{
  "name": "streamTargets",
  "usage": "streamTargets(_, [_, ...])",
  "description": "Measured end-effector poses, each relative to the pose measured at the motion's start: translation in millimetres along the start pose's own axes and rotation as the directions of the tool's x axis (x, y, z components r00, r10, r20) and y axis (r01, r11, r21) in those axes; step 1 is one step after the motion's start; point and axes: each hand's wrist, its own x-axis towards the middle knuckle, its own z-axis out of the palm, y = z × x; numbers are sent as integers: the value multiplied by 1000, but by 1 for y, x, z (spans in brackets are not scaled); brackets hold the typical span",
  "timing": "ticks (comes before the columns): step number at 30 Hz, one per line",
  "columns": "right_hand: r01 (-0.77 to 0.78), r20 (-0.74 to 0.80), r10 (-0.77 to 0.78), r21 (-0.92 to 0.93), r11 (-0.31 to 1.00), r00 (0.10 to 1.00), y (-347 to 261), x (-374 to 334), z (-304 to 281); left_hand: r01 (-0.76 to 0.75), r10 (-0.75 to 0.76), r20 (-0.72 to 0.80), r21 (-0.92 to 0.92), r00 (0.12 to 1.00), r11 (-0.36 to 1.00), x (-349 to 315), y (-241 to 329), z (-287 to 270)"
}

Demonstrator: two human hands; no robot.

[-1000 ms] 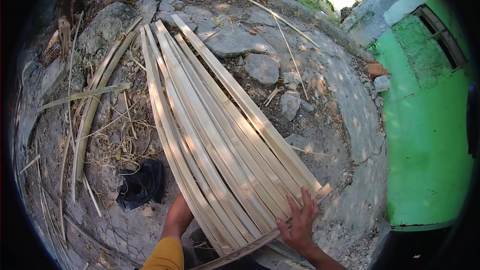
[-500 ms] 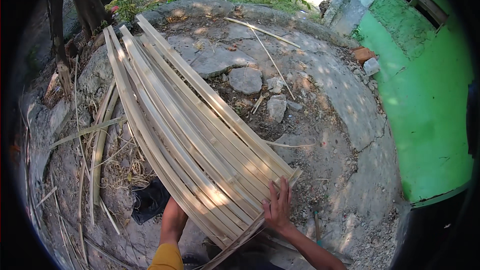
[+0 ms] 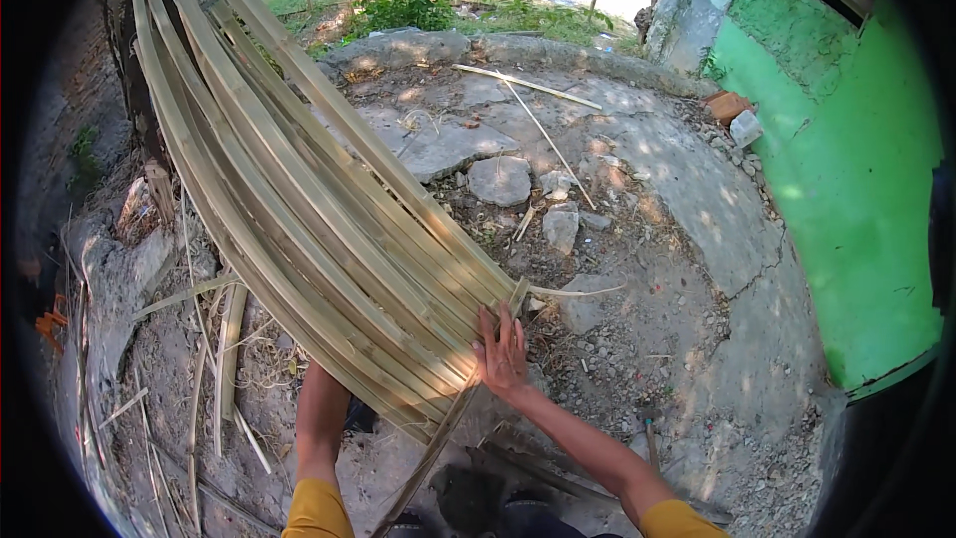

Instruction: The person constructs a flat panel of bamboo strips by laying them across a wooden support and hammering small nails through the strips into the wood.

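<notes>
A long panel of pale split-bamboo slats (image 3: 329, 209) slants from my hands toward the far left, its slats spreading apart at the far end. A thin cross strip (image 3: 438, 438) runs along its near end. My right hand (image 3: 503, 354) rests on the near right corner, fingers stretched out and slightly apart over the slat ends. My left arm (image 3: 322, 418) reaches beneath the panel's left edge. The slats hide that hand, so its fingers do not show.
Bamboo pieces (image 3: 231, 339) and thin strips lie on the ground at left, near a tree trunk (image 3: 139, 90). Broken concrete slabs (image 3: 498, 181) and long sticks (image 3: 528, 87) are beyond the panel. A green wall (image 3: 836, 199) stands at right; a handled tool (image 3: 651, 443) lies near my right arm.
The bamboo panel has shifted left, and its far end now appears higher, in front of the tree trunk. My right hand has moved left along with the near corner.
</notes>
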Motion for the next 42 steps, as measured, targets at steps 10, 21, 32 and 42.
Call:
streamTargets(10, [-34, -41, 36, 48, 998, 999, 15, -14, 50, 95, -95, -21, -10, 995, 995, -29, -22, -12])
streamTargets(21, [13, -212, 53, 301, 954, 976, -19, 18, 83, 90, -88, -32, 78, 996, 993, -16, 0, -13])
streamTargets(32, [-32, -39, 49, 349, 937, 998, -24, 28, 77, 149, -149, -12, 73, 989, 986, -35, -9, -10])
streamTargets(42, [-143, -28, 157, 277, 950, 987, -39, 24, 66, 12, -49, 235, 158, 971, 987, 45, -6, 54])
